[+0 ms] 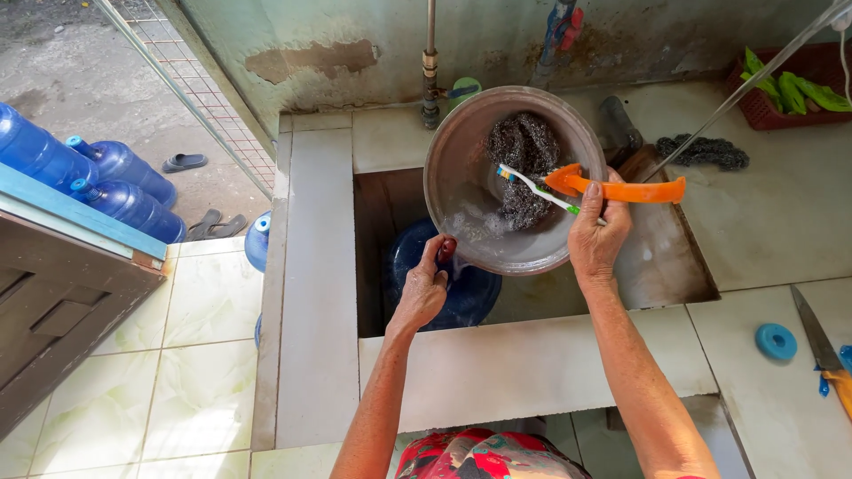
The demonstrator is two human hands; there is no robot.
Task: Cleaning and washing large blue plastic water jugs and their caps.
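Here both hands' fingers grip the metal bowl (497, 226): left hand (424, 288), right hand (596, 235)

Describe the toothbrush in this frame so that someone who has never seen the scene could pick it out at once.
Start at the sunken concrete wash basin, above which both hands hold a round grey metal bowl. Inside the bowl, on a dark steel-wool scrubber, lies the thin white toothbrush. Unlike the broad orange plastic peeler beside it under the right hand, it is slim, with a multicoloured bristle head.
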